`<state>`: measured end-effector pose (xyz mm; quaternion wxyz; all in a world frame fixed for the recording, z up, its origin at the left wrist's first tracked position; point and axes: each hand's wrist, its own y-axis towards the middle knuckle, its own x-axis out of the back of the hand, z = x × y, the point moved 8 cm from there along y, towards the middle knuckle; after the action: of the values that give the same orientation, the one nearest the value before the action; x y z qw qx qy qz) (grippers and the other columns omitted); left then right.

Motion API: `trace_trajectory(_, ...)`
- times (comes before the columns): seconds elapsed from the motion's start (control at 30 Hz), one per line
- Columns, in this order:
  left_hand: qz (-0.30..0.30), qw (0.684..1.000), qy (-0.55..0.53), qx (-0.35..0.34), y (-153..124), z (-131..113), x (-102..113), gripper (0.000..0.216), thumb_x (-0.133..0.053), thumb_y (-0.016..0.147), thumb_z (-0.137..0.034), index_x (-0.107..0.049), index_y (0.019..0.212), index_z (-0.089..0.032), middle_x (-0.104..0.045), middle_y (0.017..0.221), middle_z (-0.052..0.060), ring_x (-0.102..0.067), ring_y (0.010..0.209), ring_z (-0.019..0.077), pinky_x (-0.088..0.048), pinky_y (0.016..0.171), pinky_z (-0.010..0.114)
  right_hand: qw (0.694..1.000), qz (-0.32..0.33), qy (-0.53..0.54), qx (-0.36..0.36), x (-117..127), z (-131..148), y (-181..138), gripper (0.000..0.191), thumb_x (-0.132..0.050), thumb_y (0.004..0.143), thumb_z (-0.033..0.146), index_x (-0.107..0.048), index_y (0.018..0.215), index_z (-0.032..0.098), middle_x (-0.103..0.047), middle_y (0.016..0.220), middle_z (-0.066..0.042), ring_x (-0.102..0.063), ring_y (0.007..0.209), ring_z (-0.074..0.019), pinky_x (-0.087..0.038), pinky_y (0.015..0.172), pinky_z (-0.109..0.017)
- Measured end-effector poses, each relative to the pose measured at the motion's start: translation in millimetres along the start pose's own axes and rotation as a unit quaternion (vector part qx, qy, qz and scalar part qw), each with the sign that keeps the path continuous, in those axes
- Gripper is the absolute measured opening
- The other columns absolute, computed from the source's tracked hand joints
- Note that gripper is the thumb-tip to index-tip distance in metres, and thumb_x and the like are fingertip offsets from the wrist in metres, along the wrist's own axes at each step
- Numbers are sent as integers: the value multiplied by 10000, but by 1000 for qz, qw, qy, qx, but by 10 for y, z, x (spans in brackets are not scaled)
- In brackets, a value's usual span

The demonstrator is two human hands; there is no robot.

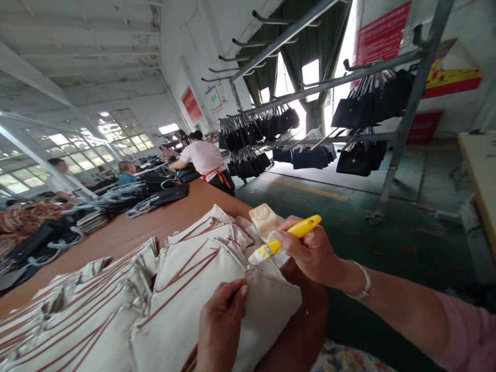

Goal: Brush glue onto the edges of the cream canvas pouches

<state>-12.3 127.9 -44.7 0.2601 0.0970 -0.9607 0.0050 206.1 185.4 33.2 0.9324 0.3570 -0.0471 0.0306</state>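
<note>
A bag workshop: black handbags [354, 111] on a metal rack [415, 101], cream bag pieces [201, 292] across a brown worktable [209, 198].

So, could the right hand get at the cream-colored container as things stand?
Probably yes: the right hand is right beside the cream-colored container with nothing visible blocking the way, though the yellow-handled paintbrush it grips might hinder grasping.

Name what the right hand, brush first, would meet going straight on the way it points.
Likely the upper corner of the cream fabric piece, near the left hand. The yellow-handled paintbrush in the right hand points there; whether it touches is unclear.
</note>
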Motion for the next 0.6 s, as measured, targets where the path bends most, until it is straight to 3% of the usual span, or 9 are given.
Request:
trace_trajectory(0.1,-10,999,12,-40,-70,-77,-21,340,-611,822,-472,-741,975,-198,-645,757,18,-581,654,152,-487,583,227,999,44,0,9,-8,76,-8,189,-530,920,277,-598,769,186,-533,640,0,-491,579,-134,-410,577,-242)
trace_trajectory(0.17,-17,997,19,-79,-153,-159,-42,271,-610,840,-424,-741,936,-207,-659,787,25,-607,707,157,-497,634,225,1000,17,2,3,89,72,41,196,-534,919,287,-603,769,180,-535,632,0,-488,568,-130,-404,557,-236)
trace_trajectory(0.23,-23,992,16,-126,-249,-250,-62,218,-602,856,-383,-738,895,-217,-675,833,34,-629,763,164,-508,694,229,999,-14,26,-30,186,10,103,219,-536,920,307,-596,758,172,-534,612,3,-480,535,-120,-391,520,-226)
trace_trajectory(0.33,-27,984,22,-176,-361,-349,-78,171,-602,864,-345,-730,892,-235,-679,859,28,-641,789,159,-512,716,221,988,39,101,-107,112,-99,133,244,-556,906,332,-566,730,164,-493,532,28,-435,454,-98,-357,454,-206)
trace_trajectory(0.5,-26,981,76,-179,-403,-393,-80,149,-622,851,-356,-716,841,-241,-679,814,4,-644,728,141,-501,666,198,947,172,194,-188,-82,-66,-3,208,-583,885,328,-569,774,153,-489,517,44,-417,424,-78,-302,409,-180)
trace_trajectory(0.6,-37,982,83,-165,-410,-400,-57,188,-592,864,-376,-719,829,-242,-681,789,0,-642,712,143,-498,655,202,951,142,206,-182,43,-9,9,215,-588,892,320,-574,758,152,-468,499,51,-398,422,-70,-292,413,-176)
